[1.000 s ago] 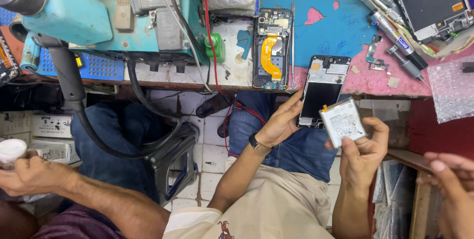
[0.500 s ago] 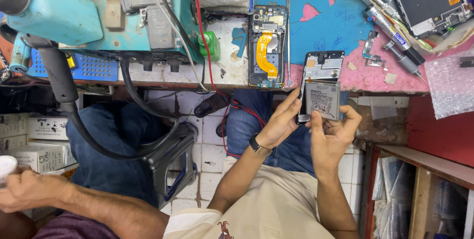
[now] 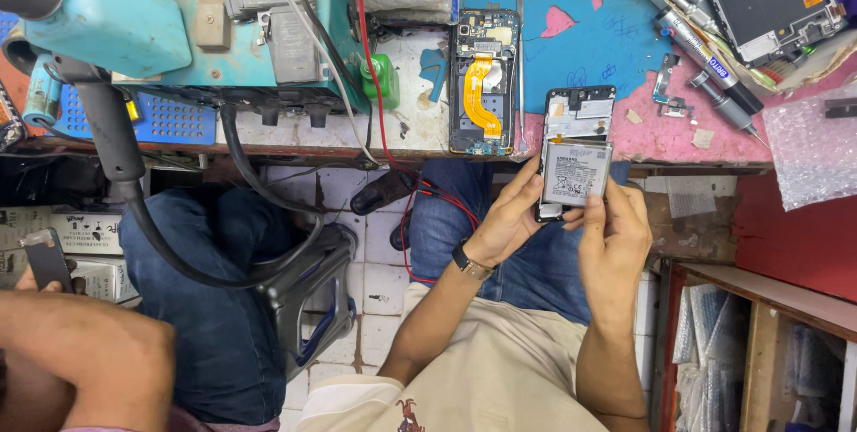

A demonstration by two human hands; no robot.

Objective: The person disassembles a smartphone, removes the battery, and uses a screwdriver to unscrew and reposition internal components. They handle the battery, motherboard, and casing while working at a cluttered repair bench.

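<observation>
The left hand (image 3: 504, 222) gripped the lower left side of the opened phone frame (image 3: 576, 142), held just off the front edge of the desk (image 3: 661, 133). The right hand (image 3: 616, 231) closed its fingers on the silver battery (image 3: 576, 173), pressed flat against the frame. A second disassembled phone (image 3: 485, 79) lay on the desk, just beside the frame's left.

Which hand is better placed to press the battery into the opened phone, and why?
Probably the right. The right hand has its fingers on the battery, which lies over the opened phone. The left hand is occupied gripping the phone's side.
</observation>
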